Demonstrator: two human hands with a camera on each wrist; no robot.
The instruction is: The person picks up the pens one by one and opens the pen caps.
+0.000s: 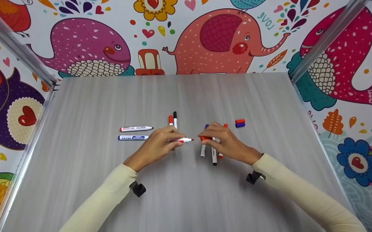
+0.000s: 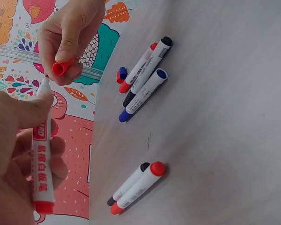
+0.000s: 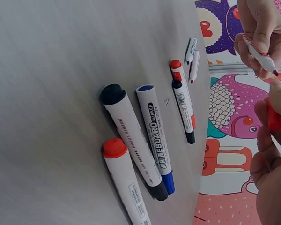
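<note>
My left hand [image 1: 157,141] grips an uncapped red whiteboard marker [image 2: 42,154], its bare red tip pointing at the other hand. Between thumb and fingers, my right hand [image 1: 226,140] pinches a red cap [image 2: 61,68], open end toward that tip; a small gap separates the two. Beneath the right hand lie a blue marker [image 3: 155,136], a black marker [image 3: 133,140] and a red marker [image 3: 126,183], all capped. Just beyond the left hand rest another red marker [image 2: 139,185] and another black marker [image 1: 175,119], side by side.
To the left lie two uncapped markers, one red-ended [image 1: 136,129] and one blue-ended [image 1: 132,138]. A loose red cap [image 1: 240,121] and a loose blue cap [image 1: 240,125] sit together at the right. Printed walls [image 1: 153,42] and metal posts border the grey table [image 1: 108,100].
</note>
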